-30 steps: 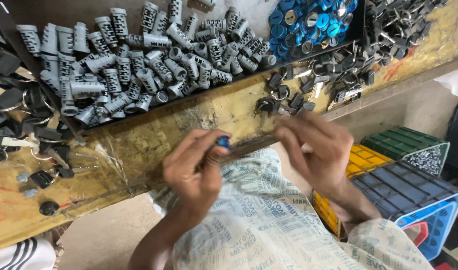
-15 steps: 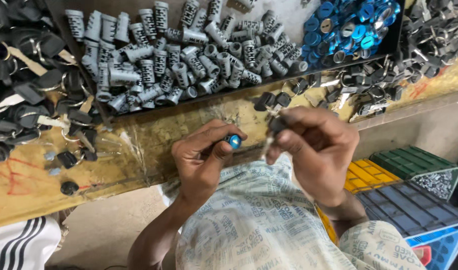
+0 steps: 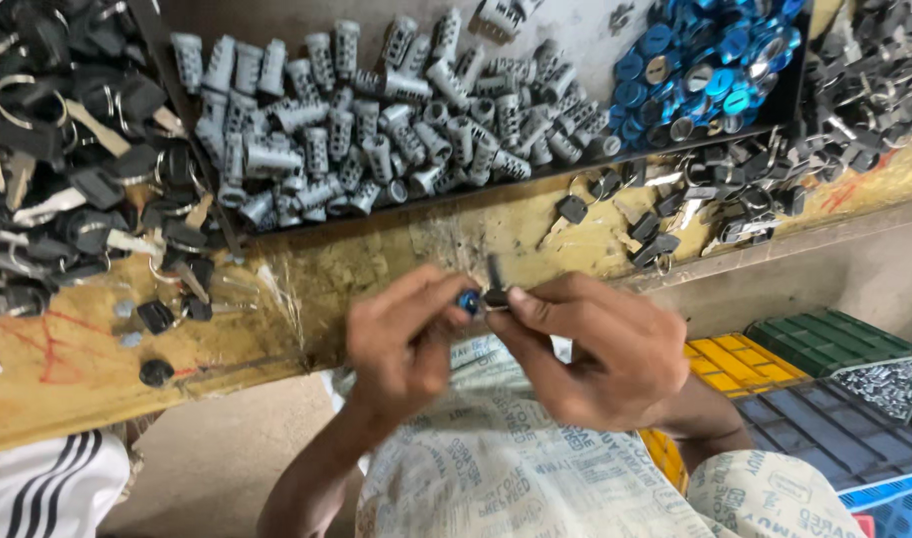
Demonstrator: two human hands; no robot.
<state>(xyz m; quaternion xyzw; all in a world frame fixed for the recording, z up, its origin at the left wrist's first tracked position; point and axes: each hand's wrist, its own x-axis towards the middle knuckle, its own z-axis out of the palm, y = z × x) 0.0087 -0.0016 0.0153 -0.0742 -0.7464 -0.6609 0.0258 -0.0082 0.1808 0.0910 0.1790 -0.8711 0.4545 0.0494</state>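
Left hand (image 3: 406, 344) pinches a small blue cap (image 3: 469, 300) right over the lap, and the right hand (image 3: 595, 354) grips a black key (image 3: 495, 282) touching it. Loose pinch and the cap probably drops between the knees. Beyond, the bench (image 3: 396, 249) holds grey cylinders (image 3: 376, 130).

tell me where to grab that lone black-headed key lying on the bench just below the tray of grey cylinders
Judging by its pose, take the black-headed key by its wide black head, fingers pinching from above. It lies flat on the wooden bench; the head is the thickest part, and the thin blade points down-left, offering little to pinch.
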